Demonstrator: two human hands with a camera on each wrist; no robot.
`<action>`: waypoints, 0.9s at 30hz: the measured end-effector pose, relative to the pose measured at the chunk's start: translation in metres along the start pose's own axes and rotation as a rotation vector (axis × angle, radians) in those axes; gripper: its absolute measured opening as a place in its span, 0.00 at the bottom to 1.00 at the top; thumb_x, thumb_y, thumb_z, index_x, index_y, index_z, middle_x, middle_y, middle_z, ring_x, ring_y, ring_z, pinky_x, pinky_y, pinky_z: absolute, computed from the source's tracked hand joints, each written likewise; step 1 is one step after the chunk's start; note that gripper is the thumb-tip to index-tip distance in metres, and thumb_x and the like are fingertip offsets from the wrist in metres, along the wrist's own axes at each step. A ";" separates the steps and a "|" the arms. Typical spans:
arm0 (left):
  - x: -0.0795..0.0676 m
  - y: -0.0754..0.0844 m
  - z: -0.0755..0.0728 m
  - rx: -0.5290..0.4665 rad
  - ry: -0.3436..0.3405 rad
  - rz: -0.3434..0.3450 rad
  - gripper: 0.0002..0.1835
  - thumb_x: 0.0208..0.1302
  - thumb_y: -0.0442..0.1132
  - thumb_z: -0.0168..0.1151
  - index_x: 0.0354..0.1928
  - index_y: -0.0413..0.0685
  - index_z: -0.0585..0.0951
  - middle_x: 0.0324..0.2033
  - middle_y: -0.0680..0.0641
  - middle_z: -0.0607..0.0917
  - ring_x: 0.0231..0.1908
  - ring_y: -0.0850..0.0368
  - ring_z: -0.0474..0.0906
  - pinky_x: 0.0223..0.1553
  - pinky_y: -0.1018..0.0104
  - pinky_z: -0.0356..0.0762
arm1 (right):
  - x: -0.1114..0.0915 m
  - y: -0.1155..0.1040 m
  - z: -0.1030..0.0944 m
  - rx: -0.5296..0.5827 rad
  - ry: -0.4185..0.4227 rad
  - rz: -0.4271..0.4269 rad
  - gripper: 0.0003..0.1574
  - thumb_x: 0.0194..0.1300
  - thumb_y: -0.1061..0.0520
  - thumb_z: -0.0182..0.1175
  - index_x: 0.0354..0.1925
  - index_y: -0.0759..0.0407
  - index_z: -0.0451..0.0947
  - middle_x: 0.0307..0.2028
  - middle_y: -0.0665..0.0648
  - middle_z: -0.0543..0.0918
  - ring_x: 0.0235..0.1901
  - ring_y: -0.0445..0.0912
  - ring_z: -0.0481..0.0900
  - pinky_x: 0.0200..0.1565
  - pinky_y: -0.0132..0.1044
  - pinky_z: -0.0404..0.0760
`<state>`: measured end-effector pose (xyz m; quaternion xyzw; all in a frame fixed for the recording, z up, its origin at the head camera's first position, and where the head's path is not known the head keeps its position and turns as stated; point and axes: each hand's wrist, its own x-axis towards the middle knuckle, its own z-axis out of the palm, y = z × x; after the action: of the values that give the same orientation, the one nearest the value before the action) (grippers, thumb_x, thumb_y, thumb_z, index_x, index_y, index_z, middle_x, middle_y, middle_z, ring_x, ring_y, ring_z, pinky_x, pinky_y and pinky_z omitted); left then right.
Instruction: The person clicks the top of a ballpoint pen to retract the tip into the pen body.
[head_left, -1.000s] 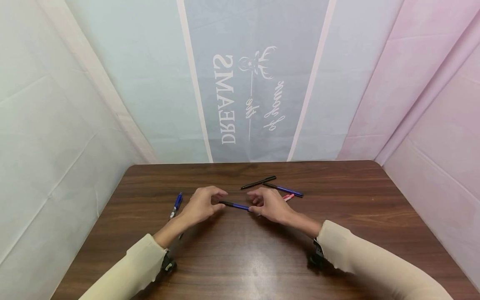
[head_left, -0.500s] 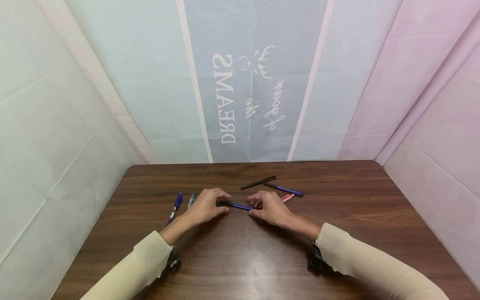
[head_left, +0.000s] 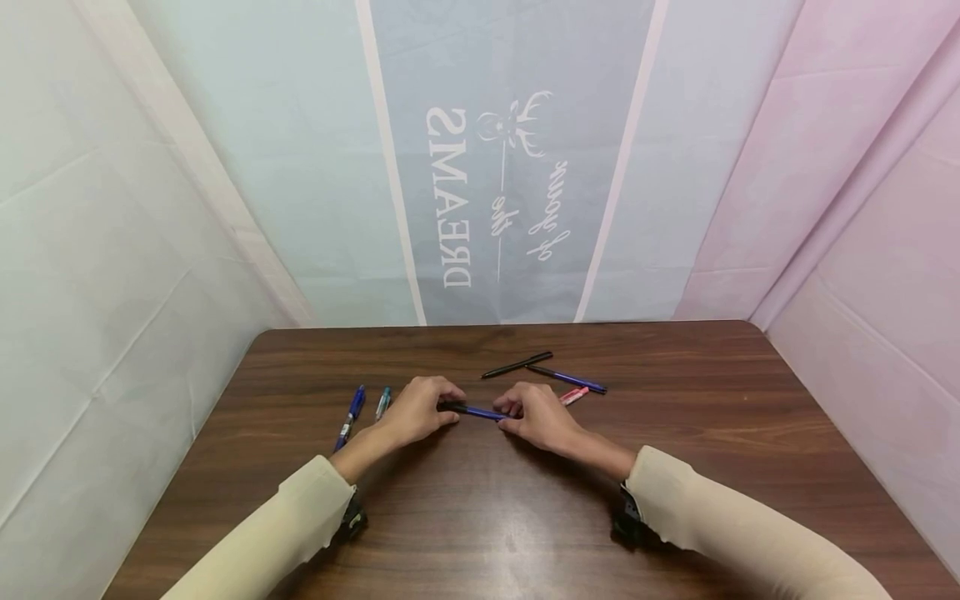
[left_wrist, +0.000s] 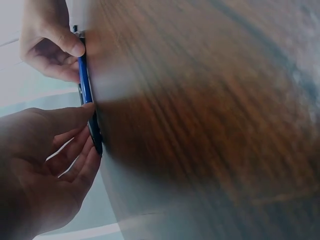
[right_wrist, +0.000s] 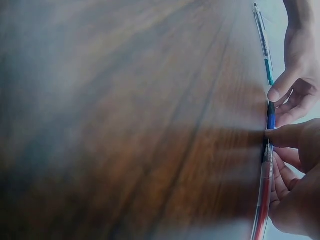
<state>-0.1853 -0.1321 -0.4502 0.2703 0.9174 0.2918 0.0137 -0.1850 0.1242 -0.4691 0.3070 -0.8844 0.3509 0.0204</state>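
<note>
A blue pen (head_left: 480, 412) with a black end lies crosswise between the two hands, low over the wooden table (head_left: 480, 500). My left hand (head_left: 422, 408) pinches its black end between thumb and fingers; the left wrist view shows the thumb on the near side of the pen (left_wrist: 85, 90). At the other end, my right hand (head_left: 543, 415) grips the blue barrel with thumb and curled fingers, covering the tip of that end. Just behind the right hand lies a red-and-white pen (head_left: 574, 396), partly hidden by it.
Left of the left hand lie a blue pen with a label (head_left: 351, 417) and a teal pen (head_left: 383, 403). Farther back, a black pen (head_left: 516, 365) and another blue pen (head_left: 570, 379) meet at an angle. A printed cloth (head_left: 487, 200) hangs behind the table.
My left hand has shifted slightly right and its fingers have come together on the pen's black end, uncovering the teal pen. The right hand stays nearly in place, holding the other end.
</note>
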 end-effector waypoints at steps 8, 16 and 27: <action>0.004 -0.002 0.002 0.030 0.008 -0.003 0.09 0.62 0.28 0.76 0.44 0.44 0.90 0.39 0.48 0.90 0.39 0.56 0.87 0.44 0.60 0.86 | 0.002 0.000 0.001 -0.007 0.012 0.023 0.07 0.60 0.66 0.76 0.39 0.59 0.91 0.34 0.51 0.86 0.32 0.37 0.83 0.33 0.27 0.82; 0.005 -0.002 0.004 0.012 0.017 -0.023 0.09 0.64 0.26 0.74 0.42 0.44 0.91 0.38 0.49 0.91 0.38 0.58 0.87 0.43 0.61 0.87 | 0.005 0.002 0.002 -0.043 0.020 0.001 0.07 0.59 0.66 0.75 0.36 0.57 0.92 0.31 0.49 0.86 0.30 0.36 0.81 0.32 0.28 0.81; 0.001 -0.001 0.001 0.011 0.043 0.019 0.08 0.64 0.26 0.73 0.42 0.43 0.91 0.39 0.48 0.91 0.39 0.56 0.88 0.43 0.62 0.88 | 0.009 0.003 -0.002 0.039 0.043 0.029 0.08 0.58 0.65 0.75 0.36 0.55 0.91 0.31 0.47 0.86 0.31 0.37 0.81 0.33 0.29 0.82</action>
<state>-0.1861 -0.1316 -0.4515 0.2729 0.9164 0.2925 -0.0103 -0.1939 0.1222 -0.4671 0.2870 -0.8811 0.3749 0.0282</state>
